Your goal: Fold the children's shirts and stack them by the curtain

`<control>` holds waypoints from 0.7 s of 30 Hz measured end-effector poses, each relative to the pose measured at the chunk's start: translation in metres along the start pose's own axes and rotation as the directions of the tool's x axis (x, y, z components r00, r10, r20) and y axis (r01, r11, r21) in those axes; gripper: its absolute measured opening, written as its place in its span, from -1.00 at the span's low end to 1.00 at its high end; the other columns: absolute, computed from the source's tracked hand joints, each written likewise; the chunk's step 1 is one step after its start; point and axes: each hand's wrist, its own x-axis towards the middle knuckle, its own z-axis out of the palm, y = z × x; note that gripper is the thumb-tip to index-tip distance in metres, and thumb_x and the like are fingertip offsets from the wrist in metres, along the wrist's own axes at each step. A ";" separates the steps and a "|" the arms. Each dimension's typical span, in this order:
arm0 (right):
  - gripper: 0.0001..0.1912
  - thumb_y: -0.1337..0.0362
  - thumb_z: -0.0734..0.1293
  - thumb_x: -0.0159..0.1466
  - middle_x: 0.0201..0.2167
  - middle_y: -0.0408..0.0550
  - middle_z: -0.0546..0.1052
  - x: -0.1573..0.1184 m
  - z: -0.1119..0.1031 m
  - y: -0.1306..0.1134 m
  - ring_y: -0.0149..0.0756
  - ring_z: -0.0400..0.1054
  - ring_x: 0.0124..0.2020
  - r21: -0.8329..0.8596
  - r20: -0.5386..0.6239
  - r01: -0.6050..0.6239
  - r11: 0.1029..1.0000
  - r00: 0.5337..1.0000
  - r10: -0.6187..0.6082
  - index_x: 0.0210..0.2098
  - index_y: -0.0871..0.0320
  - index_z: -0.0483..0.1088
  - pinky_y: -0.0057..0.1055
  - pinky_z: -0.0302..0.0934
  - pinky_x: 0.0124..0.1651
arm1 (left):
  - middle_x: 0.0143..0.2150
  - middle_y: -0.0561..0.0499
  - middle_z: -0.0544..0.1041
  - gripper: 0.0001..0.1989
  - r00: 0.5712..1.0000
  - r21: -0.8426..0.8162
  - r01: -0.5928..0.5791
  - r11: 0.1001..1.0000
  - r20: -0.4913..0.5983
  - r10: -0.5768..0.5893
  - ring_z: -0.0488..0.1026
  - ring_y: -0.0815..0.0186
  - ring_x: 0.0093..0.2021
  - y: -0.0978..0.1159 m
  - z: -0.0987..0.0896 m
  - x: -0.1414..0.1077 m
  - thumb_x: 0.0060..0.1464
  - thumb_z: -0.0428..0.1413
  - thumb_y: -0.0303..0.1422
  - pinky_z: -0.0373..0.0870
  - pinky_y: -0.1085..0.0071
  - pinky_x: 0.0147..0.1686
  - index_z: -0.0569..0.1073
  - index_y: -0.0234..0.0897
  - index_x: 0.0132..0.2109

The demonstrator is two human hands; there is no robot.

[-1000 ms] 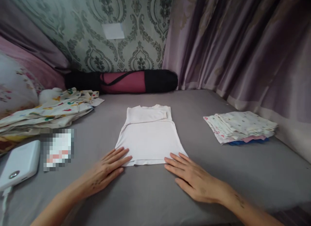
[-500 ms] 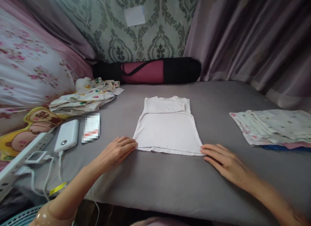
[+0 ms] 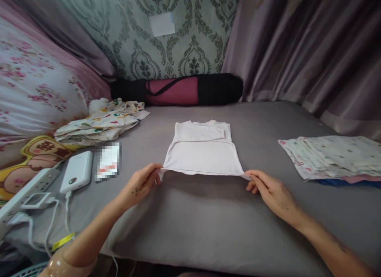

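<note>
A small white long-sleeved shirt [image 3: 205, 156] lies on the grey bed sheet [image 3: 190, 225], its sleeves folded across the upper part. My left hand [image 3: 145, 179] pinches the near left corner of its hem, thumb on top. At the near right corner, my right hand [image 3: 264, 185] pinches the hem in the same way. Between both hands the hem is stretched straight and raised a little off the sheet, casting a shadow below. The collar end still rests flat on the bed.
To the right lies a stack of folded patterned cloths [image 3: 336, 156]. Crumpled printed clothes [image 3: 104, 120], a white power bank [image 3: 76, 172], a blurred-out packet [image 3: 108, 162] and a power strip [image 3: 26, 197] with cables are at left. A black and maroon long bag [image 3: 175, 90] lies along the wall.
Both hands have closed on the hem corners, where earlier they lay with fingers extended on them. The hem has risen off the sheet. The view has shifted slightly.
</note>
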 end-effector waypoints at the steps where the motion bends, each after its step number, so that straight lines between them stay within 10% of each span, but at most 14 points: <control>1: -0.77 0.25 0.08 0.41 -0.45 -0.16 0.50 0.001 0.000 -0.001 -0.38 0.44 -0.45 0.016 -0.015 -0.006 1.000 1.000 0.006 -0.12 0.08 0.34 -0.45 0.35 -0.30 | -0.37 0.07 0.50 -0.75 1.000 -0.013 -0.006 1.000 0.007 0.006 0.45 0.41 -0.41 -0.001 -0.001 0.000 0.32 -0.15 -0.24 0.37 0.53 -0.37 0.34 -0.20 -0.01; 6: -0.79 0.27 0.20 0.35 -0.07 -0.01 0.48 0.000 -0.001 -0.007 -0.25 0.43 -0.09 -0.120 0.002 0.177 0.977 0.984 -0.178 -0.03 0.08 0.33 -0.35 0.32 -0.03 | -0.09 -0.05 0.49 -0.72 0.984 0.154 -0.180 0.971 0.019 0.179 0.47 0.35 -0.24 -0.005 -0.001 0.000 0.25 -0.01 -0.26 0.39 0.52 -0.36 0.32 -0.18 0.08; 12: -0.72 0.41 0.14 0.36 -0.16 -0.03 0.53 0.007 -0.007 -0.006 -0.23 0.43 -0.11 -0.270 0.103 0.378 0.885 0.926 -0.364 -0.10 0.06 0.43 -0.26 0.36 -0.08 | -0.05 -0.04 0.54 -0.78 0.914 0.445 -0.395 0.804 0.105 0.391 0.43 0.17 -0.06 -0.003 -0.002 0.010 0.27 -0.05 -0.35 0.38 0.22 -0.10 0.49 -0.12 -0.10; 21: -0.58 0.51 0.14 0.31 0.00 -0.09 0.54 0.004 -0.034 -0.007 -0.27 0.39 0.07 -0.262 0.073 0.536 0.802 0.840 -0.537 0.04 0.08 0.43 -0.21 0.32 0.13 | 0.02 -0.04 0.55 -0.68 0.878 0.266 -0.478 0.837 0.188 0.441 0.49 0.28 0.04 0.007 -0.030 0.005 0.28 -0.09 -0.42 0.42 0.34 0.02 0.45 -0.12 0.07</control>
